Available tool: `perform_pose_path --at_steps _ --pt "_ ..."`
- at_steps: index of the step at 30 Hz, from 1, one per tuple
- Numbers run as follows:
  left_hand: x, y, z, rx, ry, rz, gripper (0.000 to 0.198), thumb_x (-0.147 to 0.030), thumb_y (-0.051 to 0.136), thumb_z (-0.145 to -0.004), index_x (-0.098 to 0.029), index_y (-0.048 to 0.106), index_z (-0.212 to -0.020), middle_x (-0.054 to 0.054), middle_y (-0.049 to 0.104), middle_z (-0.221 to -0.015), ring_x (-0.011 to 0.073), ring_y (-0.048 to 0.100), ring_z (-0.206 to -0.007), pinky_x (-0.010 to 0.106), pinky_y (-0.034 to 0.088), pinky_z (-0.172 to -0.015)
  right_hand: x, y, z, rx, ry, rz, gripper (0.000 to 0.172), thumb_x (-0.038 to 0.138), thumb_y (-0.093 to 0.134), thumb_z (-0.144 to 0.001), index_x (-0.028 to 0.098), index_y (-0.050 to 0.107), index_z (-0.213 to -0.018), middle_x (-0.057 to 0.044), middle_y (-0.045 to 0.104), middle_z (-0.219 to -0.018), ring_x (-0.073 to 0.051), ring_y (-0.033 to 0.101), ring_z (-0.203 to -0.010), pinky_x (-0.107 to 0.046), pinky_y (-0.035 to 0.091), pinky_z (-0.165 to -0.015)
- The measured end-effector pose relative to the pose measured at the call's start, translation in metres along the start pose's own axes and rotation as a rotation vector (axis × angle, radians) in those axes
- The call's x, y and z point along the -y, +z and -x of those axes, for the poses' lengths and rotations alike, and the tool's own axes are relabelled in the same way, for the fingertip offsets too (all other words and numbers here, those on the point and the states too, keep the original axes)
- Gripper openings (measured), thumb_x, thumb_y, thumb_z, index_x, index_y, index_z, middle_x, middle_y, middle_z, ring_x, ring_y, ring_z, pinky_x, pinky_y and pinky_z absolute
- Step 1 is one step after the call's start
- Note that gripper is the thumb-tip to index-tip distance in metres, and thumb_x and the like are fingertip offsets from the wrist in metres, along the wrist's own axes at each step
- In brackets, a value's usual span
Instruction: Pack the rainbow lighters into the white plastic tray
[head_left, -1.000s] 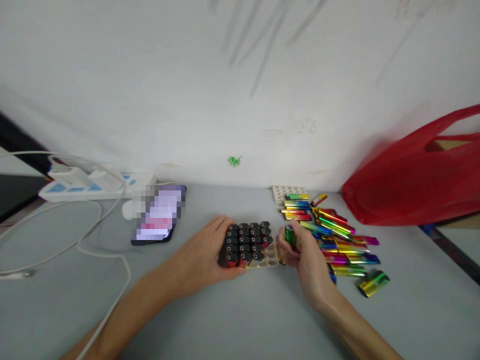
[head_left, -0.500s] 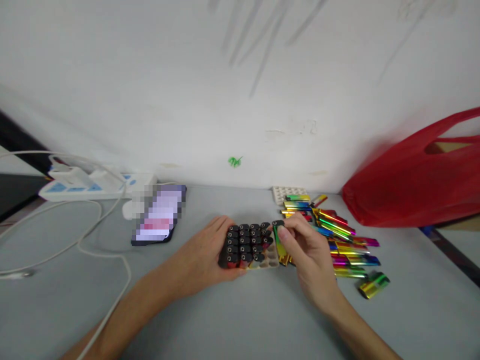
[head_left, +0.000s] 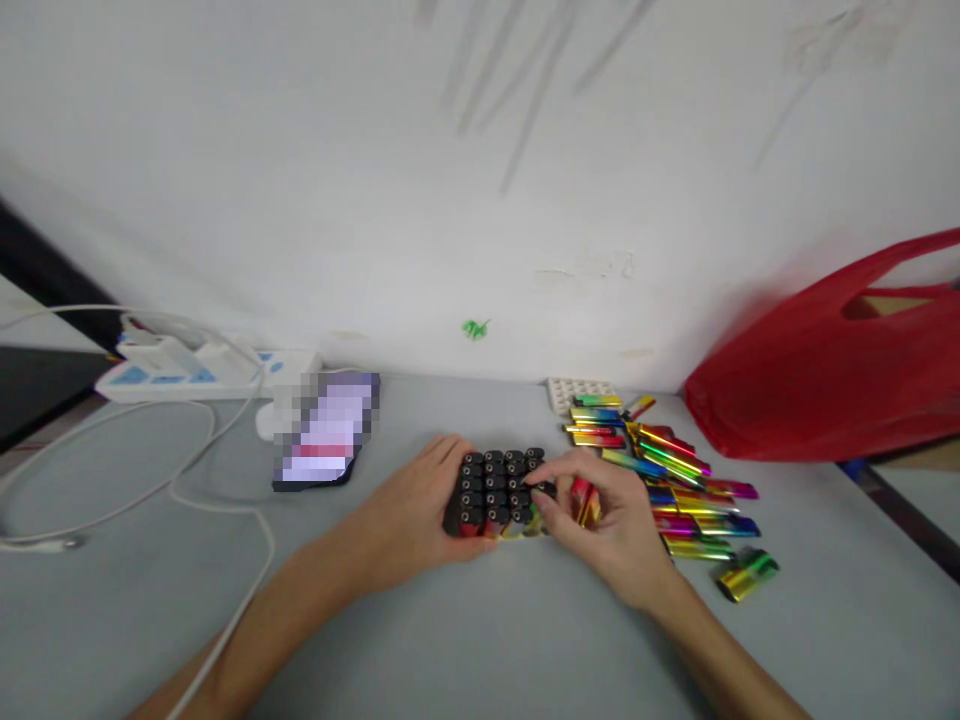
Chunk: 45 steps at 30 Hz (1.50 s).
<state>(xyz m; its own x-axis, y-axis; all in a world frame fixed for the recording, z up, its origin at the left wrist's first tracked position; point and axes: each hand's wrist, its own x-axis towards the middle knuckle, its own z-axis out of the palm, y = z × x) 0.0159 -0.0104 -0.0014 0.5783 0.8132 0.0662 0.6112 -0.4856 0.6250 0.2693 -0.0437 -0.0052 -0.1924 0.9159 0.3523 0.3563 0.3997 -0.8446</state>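
My left hand (head_left: 405, 520) is wrapped round the left side of a block of upright lighters (head_left: 493, 484), black tops facing up in rows. They stand in a pale holed tray (head_left: 529, 534), mostly hidden under them. At the tray's right part, my right hand (head_left: 619, 525) pinches one black-topped lighter (head_left: 548, 489) between thumb and fingers; its lower body is largely hidden. Close behind and beside that hand lies a loose pile of shiny, multicoloured lighters (head_left: 671, 457). A few red and gold ones (head_left: 587, 502) show beneath the palm.
Another pale holed tray (head_left: 564, 394) rests against the wall. A single green-gold lighter (head_left: 748, 575) lies apart at the right. Back right stands a red bag (head_left: 825, 375). On the left are a phone (head_left: 326, 430), a power strip (head_left: 232, 388) and a white cable (head_left: 259, 540) crossing my left forearm.
My right hand has moved left and down, taking the green-gold lighter from the tray's right edge in among the rows. My left hand keeps its hold. The view has shifted slightly.
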Motion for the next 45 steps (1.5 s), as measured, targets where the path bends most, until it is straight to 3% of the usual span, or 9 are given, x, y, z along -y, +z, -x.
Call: perform_pose_path --at_steps 6,18,22,25,29,34,37,41,45 --pt "-0.001 -0.001 0.0 0.0 0.013 0.008 0.043 -0.032 0.095 -0.079 -0.024 0.062 -0.106 0.007 0.066 -0.115 0.0355 0.064 -0.116 0.045 0.054 -0.097 -0.001 -0.014 -0.006 0.084 -0.147 0.066 0.018 0.025 0.079 -0.099 0.032 0.087 -0.114 0.0 0.07 -0.078 -0.02 0.065 -0.072 -0.037 0.05 -0.071" --pt "-0.001 -0.001 -0.001 0.011 0.011 0.016 0.043 -0.03 0.095 -0.08 -0.023 0.062 -0.106 0.007 0.065 -0.117 0.0347 0.063 -0.116 0.046 0.053 -0.099 0.002 -0.021 -0.009 0.213 -0.077 -0.021 0.023 0.018 0.08 -0.093 0.03 0.089 -0.111 0.002 0.067 -0.078 -0.017 0.062 -0.068 -0.032 0.047 -0.064" --pt "-0.002 -0.002 -0.001 0.018 -0.009 0.022 0.044 -0.029 0.095 -0.079 -0.022 0.063 -0.109 0.007 0.065 -0.117 0.0351 0.064 -0.116 0.046 0.053 -0.1 -0.004 -0.019 -0.008 0.058 -0.046 0.168 0.029 0.024 0.063 -0.104 0.027 0.08 -0.128 0.0 0.07 -0.086 -0.02 0.066 -0.078 -0.035 0.051 -0.075" --pt "-0.002 -0.003 -0.001 -0.002 -0.008 0.038 0.047 -0.029 0.095 -0.076 -0.023 0.063 -0.11 0.006 0.067 -0.116 0.0352 0.065 -0.115 0.046 0.054 -0.099 -0.012 -0.021 -0.009 -0.102 0.019 0.464 0.026 0.02 0.056 -0.098 0.023 0.077 -0.113 -0.001 0.068 -0.082 -0.023 0.064 -0.077 -0.037 0.049 -0.075" --pt "-0.002 -0.002 0.0 -0.006 -0.003 0.042 0.046 -0.028 0.095 -0.078 -0.024 0.062 -0.11 0.006 0.066 -0.116 0.0337 0.065 -0.114 0.045 0.054 -0.099 -0.016 -0.021 -0.011 -0.138 0.073 0.663 0.01 0.024 0.066 -0.087 0.023 0.071 -0.095 -0.007 0.067 -0.086 -0.03 0.062 -0.083 -0.042 0.043 -0.079" --pt "-0.003 -0.002 0.0 -0.005 -0.01 0.04 0.048 -0.028 0.096 -0.077 -0.024 0.062 -0.11 0.006 0.066 -0.117 0.0342 0.065 -0.115 0.044 0.054 -0.099 -0.011 -0.023 -0.006 -0.014 0.141 0.927 0.022 0.035 0.073 -0.089 0.021 0.068 -0.105 -0.016 0.068 -0.105 -0.04 0.065 -0.101 -0.05 0.047 -0.087" --pt "-0.003 -0.002 0.0 0.001 -0.017 0.031 0.047 -0.028 0.096 -0.078 -0.024 0.062 -0.109 0.006 0.066 -0.118 0.0349 0.064 -0.119 0.043 0.054 -0.099 -0.009 -0.036 -0.001 0.171 0.191 0.793 0.035 0.047 0.079 -0.091 0.022 0.067 -0.112 -0.014 0.067 -0.112 -0.037 0.066 -0.103 -0.048 0.051 -0.086" --pt "-0.003 -0.003 -0.001 0.019 -0.021 0.028 0.046 -0.03 0.095 -0.08 -0.024 0.061 -0.11 0.008 0.065 -0.119 0.0355 0.064 -0.119 0.044 0.055 -0.098 -0.011 -0.053 0.002 0.268 0.266 0.642 0.053 0.053 0.092 -0.081 0.026 0.068 -0.12 -0.01 0.063 -0.119 -0.035 0.066 -0.106 -0.046 0.053 -0.089" --pt "-0.003 -0.003 -0.001 0.023 -0.024 0.024 0.045 -0.028 0.094 -0.08 -0.023 0.062 -0.111 0.008 0.065 -0.121 0.0361 0.063 -0.121 0.044 0.054 -0.1 -0.015 -0.053 -0.002 0.29 0.291 0.596 0.046 0.05 0.097 -0.078 0.025 0.072 -0.109 -0.008 0.061 -0.115 -0.032 0.065 -0.103 -0.043 0.053 -0.086"
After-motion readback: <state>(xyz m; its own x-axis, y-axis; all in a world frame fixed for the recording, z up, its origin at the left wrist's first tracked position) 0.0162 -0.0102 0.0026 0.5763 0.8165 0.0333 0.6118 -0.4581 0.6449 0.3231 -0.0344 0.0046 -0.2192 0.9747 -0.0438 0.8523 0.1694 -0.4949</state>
